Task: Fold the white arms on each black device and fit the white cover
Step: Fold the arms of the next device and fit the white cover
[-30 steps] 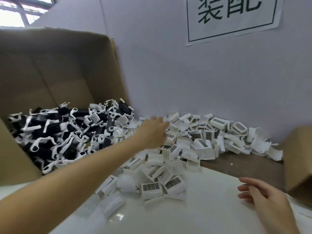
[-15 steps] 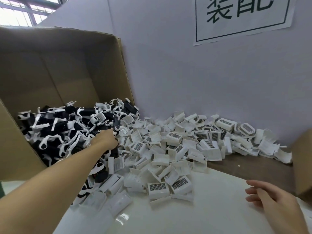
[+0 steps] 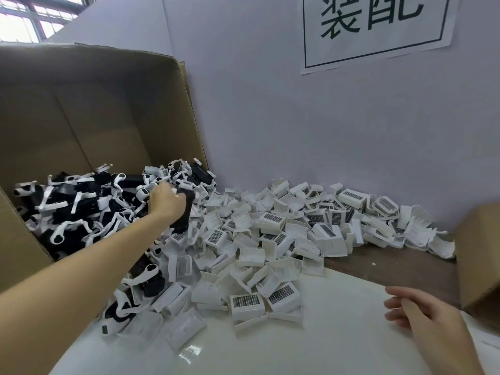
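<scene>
Two hands are in play at the desk [image 3: 311,345]. The left hand [image 3: 165,203] reaches out over the mouth of the cardboard box [image 3: 94,104] on the left, its fingers curled around one black device [image 3: 184,212] held upright just above the heap of black devices [image 3: 81,204] spilling from that box. The right hand [image 3: 416,313] rests low over the pale desk, fingers loose and slightly apart, holding nothing. Between the two, a big drift of white covers [image 3: 284,239] lies against the wall, well within reach of either hand.

That device looks like small hard plastic: light, stiff, nothing that will sag. The thin white arms on its mates in the heap stick out at odd angles and seem likely to snag on each other, so I would take hold by the black body and leave the arms free to fold. A cover looks hollow and thin-walled; pinching it by its side edges seems safest.
</scene>
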The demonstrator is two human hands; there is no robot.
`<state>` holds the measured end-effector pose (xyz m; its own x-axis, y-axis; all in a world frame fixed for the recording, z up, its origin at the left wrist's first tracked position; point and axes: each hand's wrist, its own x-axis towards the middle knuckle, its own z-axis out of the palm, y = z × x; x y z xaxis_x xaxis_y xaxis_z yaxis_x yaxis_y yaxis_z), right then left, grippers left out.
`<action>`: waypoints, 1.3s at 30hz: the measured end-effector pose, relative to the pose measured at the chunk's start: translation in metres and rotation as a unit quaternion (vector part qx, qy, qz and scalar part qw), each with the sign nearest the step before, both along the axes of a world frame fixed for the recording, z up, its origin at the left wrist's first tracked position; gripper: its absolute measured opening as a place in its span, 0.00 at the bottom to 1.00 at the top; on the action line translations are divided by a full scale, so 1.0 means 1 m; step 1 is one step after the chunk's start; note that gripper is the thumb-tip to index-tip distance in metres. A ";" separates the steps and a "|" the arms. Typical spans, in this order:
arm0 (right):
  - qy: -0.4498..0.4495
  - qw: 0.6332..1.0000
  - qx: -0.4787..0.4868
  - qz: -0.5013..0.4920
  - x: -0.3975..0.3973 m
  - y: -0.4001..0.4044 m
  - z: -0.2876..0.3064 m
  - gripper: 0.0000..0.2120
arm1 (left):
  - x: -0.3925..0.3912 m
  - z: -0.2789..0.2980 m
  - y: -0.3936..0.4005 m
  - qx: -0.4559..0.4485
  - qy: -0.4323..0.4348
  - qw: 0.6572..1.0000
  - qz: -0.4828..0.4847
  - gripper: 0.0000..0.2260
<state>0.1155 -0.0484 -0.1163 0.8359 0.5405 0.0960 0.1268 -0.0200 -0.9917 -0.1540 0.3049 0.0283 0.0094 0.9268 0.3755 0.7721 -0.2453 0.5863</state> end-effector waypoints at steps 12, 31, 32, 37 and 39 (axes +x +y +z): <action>-0.027 0.999 -0.014 -0.018 -0.003 0.000 -0.002 0.18 | 0.094 0.026 -0.142 0.140 -0.032 0.957 -0.251 0.05; 0.104 0.985 0.054 0.125 -0.001 -0.004 0.003 0.17 | 0.191 -0.115 -0.257 -0.417 -0.586 0.647 -0.255 0.05; 0.094 0.987 0.088 0.097 -0.002 -0.008 0.001 0.16 | 0.190 -0.117 -0.258 -0.403 -0.547 0.680 -0.274 0.07; -0.026 0.996 0.089 0.014 -0.009 -0.003 0.001 0.17 | 0.188 -0.122 -0.264 -0.373 -0.410 0.754 -0.353 0.12; -0.109 0.992 0.066 -0.011 -0.012 -0.004 -0.001 0.20 | 0.188 -0.118 -0.269 -0.368 -0.382 0.744 -0.405 0.13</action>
<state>0.1037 -0.0523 -0.1178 0.7986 0.4935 0.3444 0.3397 0.1025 -0.9349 0.0343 0.0362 -0.0902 0.7223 0.6899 -0.0487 -0.0824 0.1558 0.9844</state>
